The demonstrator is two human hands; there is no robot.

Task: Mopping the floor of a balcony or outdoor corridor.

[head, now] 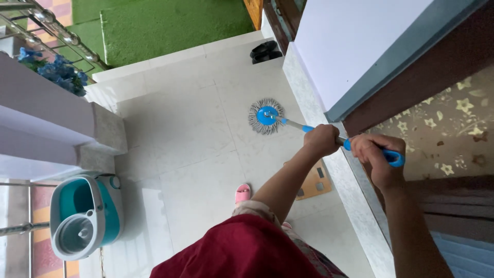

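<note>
Both hands grip the mop handle. The left hand is curled into a fist around the metal shaft, its forearm stretched forward from the red sleeve. The right hand is wrapped around the blue grip at the handle's end, fingers closed over it, wrist bent, its forearm running down to the frame's lower edge.

The mop head, a round blue disc with grey strands, lies flat on the pale tiled floor, ahead of the left hand and just beside the stone sill of the wall. A teal and grey spin bucket stands well apart from the mop head, at the floor's far side by a railing. A pink slipper is on the tiles between mop head and person. A dark pair of shoes sits beyond the mop head near the green mat. Blue flowers sit on a ledge above the bucket.
</note>
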